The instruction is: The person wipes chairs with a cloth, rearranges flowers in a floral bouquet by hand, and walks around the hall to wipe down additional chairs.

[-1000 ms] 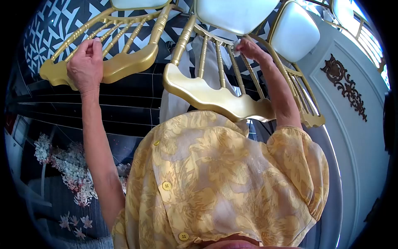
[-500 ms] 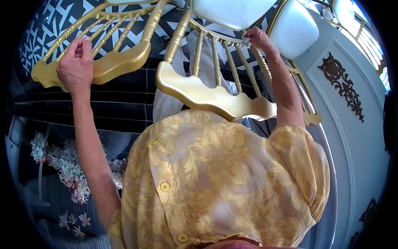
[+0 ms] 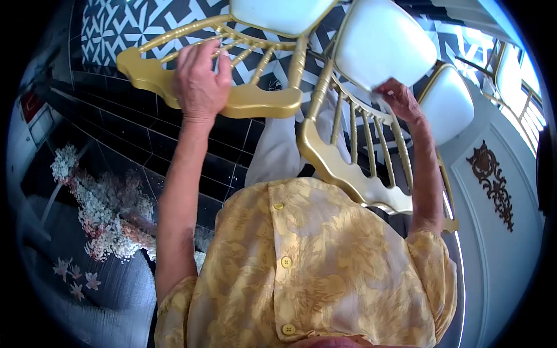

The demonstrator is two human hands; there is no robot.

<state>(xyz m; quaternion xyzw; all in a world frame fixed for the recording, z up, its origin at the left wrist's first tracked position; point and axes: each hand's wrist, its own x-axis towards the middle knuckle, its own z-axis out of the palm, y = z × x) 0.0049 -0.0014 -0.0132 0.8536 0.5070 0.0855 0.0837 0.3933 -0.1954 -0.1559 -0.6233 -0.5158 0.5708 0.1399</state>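
My left hand (image 3: 203,84) lies over the wavy top rail of a gold chair (image 3: 264,101), its fingers curled down toward the spindles. The fingertips are partly hidden. Out to the right, my right hand (image 3: 400,101) is closed in a pinch on a small whitish wipe (image 3: 378,96), blurred and mostly covered by the fingers. It hovers above the back of a second gold chair (image 3: 342,165), near the front of that chair's white seat (image 3: 383,46).
More white-seated chairs (image 3: 447,104) stand to the right, beside a pale panelled wall with a dark scroll ornament (image 3: 491,182). White and pink flowers (image 3: 110,223) are at lower left. Black tiled steps (image 3: 168,136) lie below the left chair; patterned floor (image 3: 154,23) beyond.
The view has shifted, so both chairs appear further right. My left hand has opened slightly from a tight pinch and stays at the left chair's rail. My right hand has moved off the right chair's upright.
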